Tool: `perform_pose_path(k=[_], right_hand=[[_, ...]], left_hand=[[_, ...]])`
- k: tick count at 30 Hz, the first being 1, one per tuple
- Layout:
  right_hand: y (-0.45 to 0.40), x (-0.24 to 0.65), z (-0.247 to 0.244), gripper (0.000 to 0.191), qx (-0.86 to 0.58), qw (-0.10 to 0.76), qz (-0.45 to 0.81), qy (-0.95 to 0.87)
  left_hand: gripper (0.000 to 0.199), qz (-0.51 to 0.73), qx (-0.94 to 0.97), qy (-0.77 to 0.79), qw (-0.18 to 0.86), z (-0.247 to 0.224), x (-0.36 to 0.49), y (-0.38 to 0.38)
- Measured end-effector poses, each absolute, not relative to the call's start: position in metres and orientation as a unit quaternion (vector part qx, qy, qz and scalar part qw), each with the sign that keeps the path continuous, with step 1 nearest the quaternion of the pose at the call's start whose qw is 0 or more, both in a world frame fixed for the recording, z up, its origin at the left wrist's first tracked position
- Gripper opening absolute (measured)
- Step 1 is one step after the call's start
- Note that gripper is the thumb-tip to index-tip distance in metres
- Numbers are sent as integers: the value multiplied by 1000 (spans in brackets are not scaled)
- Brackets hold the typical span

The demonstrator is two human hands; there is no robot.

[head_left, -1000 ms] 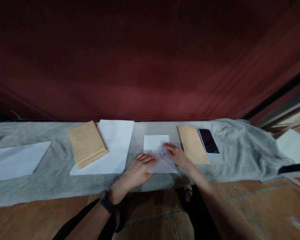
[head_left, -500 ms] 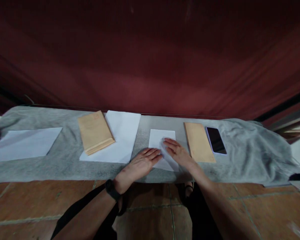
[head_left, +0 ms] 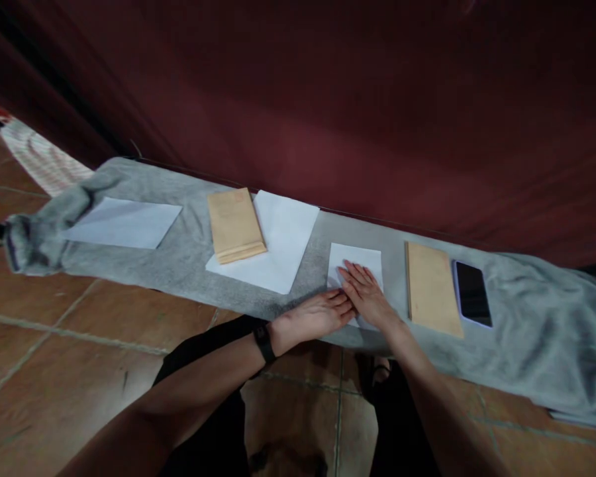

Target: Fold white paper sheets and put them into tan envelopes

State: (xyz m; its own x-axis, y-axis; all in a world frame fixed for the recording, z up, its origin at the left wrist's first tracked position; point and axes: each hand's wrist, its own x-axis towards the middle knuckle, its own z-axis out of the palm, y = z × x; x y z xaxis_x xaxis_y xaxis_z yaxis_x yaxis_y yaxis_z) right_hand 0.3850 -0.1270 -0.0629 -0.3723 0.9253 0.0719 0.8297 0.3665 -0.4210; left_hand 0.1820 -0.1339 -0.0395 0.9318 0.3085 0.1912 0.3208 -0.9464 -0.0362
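Observation:
A small white folded sheet of paper (head_left: 356, 255) lies on the grey cloth, partly covered by both hands. My left hand (head_left: 325, 313) rests flat across its lower part, fingers stretched out to the right. Lying flat on the middle of the paper is my right hand (head_left: 365, 291), its fingers pointing up and left. The fingertips of the two hands meet or overlap. To the right is a stack of brown envelopes (head_left: 433, 288), a short way from my right hand.
Grey cloth (head_left: 189, 278) covers the long bench. Left of my hands, more brown envelopes (head_left: 236, 225) lie on large white sheets (head_left: 285, 238). Another white sheet (head_left: 124, 222) is at far left. A phone (head_left: 473, 295) lies right of the envelopes. A dark red panel (head_left: 298, 132) stands behind.
The view has turned and tilted, so the bench now slants. My right hand has spread flatter on the paper, and my left hand has come closer, up against it.

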Motion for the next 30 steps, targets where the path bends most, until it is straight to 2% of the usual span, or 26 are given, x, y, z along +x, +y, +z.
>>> perform_pose_path(k=[9, 15, 21, 30], right_hand=[[-124, 375, -61, 52, -532, 130, 150, -823], [-120, 385, -72, 54, -562, 115, 93, -813], [-119, 401, -81, 54, -596, 100, 38, -796], [-127, 417, -85, 56, -615, 103, -9, -782]], left_hand=[[29, -83, -980, -182, 1, -38, 184, -139], [38, -43, -983, -175, 22, -36, 181, -140], [44, -59, -983, -173, 23, -41, 178, -142], [45, -11, -984, -179, 6, -34, 175, -142]])
